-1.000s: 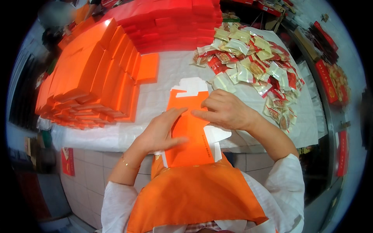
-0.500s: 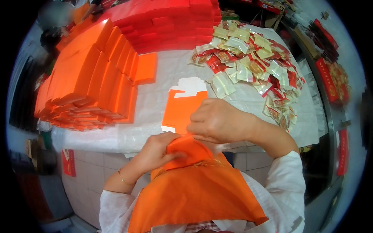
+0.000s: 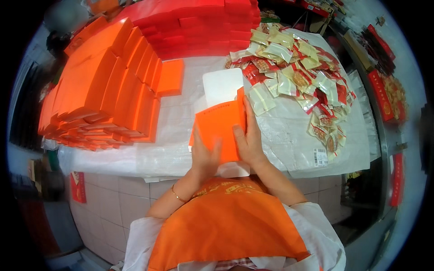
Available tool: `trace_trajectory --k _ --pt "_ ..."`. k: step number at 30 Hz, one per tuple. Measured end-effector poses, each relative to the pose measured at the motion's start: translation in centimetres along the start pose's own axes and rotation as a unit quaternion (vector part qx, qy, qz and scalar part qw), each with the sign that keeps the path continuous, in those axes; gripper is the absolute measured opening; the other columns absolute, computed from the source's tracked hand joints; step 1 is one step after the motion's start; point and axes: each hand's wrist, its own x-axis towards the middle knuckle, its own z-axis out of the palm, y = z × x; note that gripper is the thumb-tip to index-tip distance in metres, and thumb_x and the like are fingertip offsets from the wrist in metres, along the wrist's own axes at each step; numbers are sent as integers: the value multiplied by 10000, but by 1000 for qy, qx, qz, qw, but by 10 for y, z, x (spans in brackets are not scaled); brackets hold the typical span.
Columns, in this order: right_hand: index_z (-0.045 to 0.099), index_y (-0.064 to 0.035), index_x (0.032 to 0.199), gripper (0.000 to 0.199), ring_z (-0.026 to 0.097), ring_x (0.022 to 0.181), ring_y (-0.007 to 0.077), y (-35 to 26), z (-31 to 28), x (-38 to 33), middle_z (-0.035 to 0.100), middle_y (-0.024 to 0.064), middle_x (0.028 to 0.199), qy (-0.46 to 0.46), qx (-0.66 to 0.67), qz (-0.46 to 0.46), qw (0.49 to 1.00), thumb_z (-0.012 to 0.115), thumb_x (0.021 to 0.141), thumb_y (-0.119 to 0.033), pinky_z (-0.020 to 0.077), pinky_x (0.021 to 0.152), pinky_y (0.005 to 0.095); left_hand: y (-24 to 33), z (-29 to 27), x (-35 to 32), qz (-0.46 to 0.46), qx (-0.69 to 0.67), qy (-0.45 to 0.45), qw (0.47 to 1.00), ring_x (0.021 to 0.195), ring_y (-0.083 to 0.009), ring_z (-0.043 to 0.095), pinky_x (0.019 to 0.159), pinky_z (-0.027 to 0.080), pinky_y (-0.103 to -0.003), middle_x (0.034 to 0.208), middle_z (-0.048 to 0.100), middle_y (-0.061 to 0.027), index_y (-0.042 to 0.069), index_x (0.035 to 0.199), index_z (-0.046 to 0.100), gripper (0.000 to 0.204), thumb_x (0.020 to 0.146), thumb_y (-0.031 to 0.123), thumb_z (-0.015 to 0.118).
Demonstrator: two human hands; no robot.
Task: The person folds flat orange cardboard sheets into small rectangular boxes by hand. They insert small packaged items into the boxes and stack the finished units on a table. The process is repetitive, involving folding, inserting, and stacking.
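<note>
Head view: the left hand (image 3: 205, 153) and the right hand (image 3: 250, 142) are clamped on opposite sides of a rectangular orange cardboard box (image 3: 220, 126) at the clock's centre. From it, stacked orange cardboard boxes (image 3: 101, 86) stand at ten o'clock, stacked red boxes (image 3: 203, 34) at twelve, shiny red-and-cream plastic sachets (image 3: 299, 79) at two.

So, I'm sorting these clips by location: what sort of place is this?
Probably a small packing workshop: stacked orange boxes and a heap of small sealed packets share a covered table, and the left hand and right hand hold an orange carton.
</note>
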Motion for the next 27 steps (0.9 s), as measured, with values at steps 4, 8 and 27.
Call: trace_trajectory --k 4,8,27 --pt "190 -38 1489 684 322 1348 391 18 -4 0 320 231 1452 -16 99 60 993 471 866 -39 292 1106 422 0 1 -10 -42 -36 -89 994 1077 -333 552 905 452 -395 1212 532 -201 -46 1297 409 467 871 47 574" --pt "218 -11 1477 630 393 1293 357 -3 4 -8 388 219 1403 6 -11 51 999 456 905 -129 308 1088 404 -26 2 -16 -41 27 -94 994 1105 -357 525 931 440 -400 1244 495 -226 -56 1322 370 514 867 61 579" --pt "323 -21 1437 581 370 1351 279 -26 -13 11 392 171 1439 -25 184 13 982 459 872 -35 275 1119 373 29 -10 22 -29 -168 -24 985 1252 -322 446 1054 366 -375 1375 413 -213 -55 1456 147 689 868 54 490"
